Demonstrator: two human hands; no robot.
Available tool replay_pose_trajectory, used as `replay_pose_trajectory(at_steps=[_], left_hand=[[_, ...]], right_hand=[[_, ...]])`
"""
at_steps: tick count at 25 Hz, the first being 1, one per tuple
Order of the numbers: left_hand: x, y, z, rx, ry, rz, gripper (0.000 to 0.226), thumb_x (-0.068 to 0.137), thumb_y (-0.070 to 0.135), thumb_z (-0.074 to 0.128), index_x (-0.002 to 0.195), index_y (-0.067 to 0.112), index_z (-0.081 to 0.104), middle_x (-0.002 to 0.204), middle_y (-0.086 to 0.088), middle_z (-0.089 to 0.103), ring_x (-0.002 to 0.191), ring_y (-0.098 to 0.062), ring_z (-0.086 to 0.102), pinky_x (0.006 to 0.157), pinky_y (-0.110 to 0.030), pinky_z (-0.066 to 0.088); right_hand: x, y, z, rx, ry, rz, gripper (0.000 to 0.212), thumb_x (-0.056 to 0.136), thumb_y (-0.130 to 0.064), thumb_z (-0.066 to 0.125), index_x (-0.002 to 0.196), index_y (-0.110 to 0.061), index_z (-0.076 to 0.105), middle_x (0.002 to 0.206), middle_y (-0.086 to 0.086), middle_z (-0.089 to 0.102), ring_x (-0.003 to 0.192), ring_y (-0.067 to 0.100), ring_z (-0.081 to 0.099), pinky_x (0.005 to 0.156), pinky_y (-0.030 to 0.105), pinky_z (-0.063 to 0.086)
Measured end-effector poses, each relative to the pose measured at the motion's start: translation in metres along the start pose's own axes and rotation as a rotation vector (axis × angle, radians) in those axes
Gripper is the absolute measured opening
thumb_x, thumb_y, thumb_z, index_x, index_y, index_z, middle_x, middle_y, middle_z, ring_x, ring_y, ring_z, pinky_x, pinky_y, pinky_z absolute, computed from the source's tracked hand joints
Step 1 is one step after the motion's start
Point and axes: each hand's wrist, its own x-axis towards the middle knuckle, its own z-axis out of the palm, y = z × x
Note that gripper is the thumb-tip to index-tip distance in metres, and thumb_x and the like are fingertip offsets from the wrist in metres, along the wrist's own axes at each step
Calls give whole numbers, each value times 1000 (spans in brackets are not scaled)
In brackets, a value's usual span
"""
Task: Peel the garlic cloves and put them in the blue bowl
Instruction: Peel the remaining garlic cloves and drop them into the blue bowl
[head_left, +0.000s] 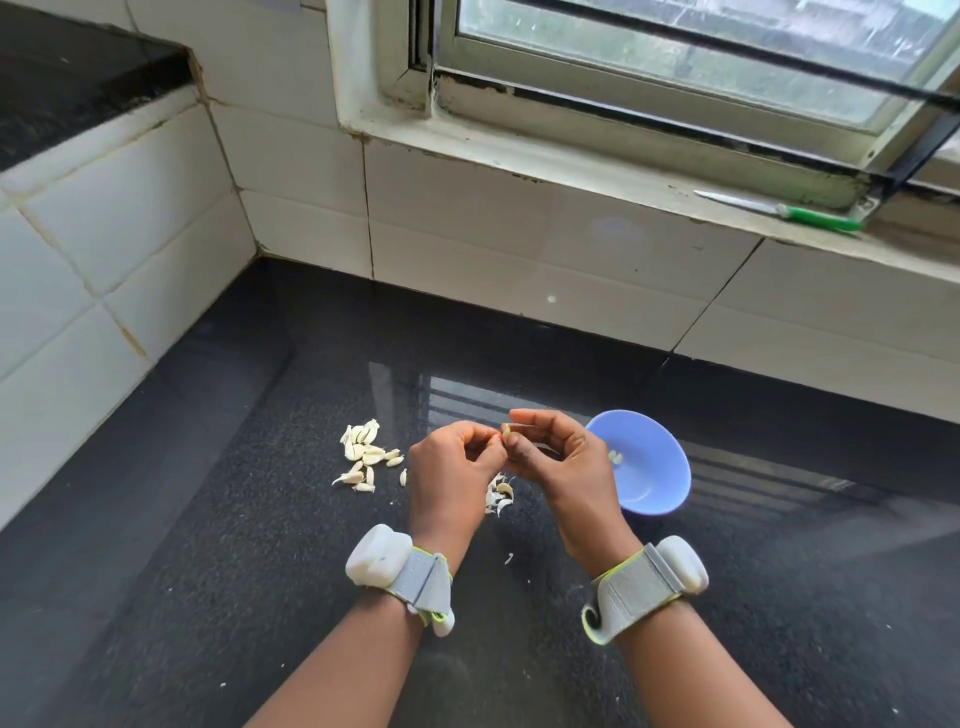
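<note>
Unpeeled garlic cloves (365, 455) sit in a pile on the black counter (218, 561), left of the hands; left hand (451, 470) pinches at the skin of one clove (508, 429), which the right hand (558, 457) grips at its fingertips. Peel scraps (500, 496) lie under the hands. Blue bowl (655, 467) at right, touching nothing, holds a little garlic; likely risk: the small clove slips from the pinch and drops onto the scraps or counter, not the bowl.

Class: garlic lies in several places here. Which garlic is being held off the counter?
The single garlic clove, pinched between the left hand and right hand. The unpeeled pile and scraps lie on the counter; other garlic sits inside the blue bowl.
</note>
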Motion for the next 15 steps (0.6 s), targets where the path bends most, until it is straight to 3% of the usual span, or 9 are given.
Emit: replay_pose_trajectory(at_steps=[9,15], left_hand=[[0,-6,-1,-53,-46,107,12,86,21,67,95,20,75,87,7,73,77,-4,65,71,-19,51],[3,-5,-4,-25,-75,148,11,84,23,70,93,19,76,82,7,73,73,-4,66,68,-21,52]], right_hand=[[0,1,-2,-75,75,-25,32,82,-1,74,106,-15,58,88,8,72,85,20,70,79,34,59],[0,-1,-3,-58,91,-33,33,81,0,74,106,-14,58,90,12,74,88,23,72,79,31,58]])
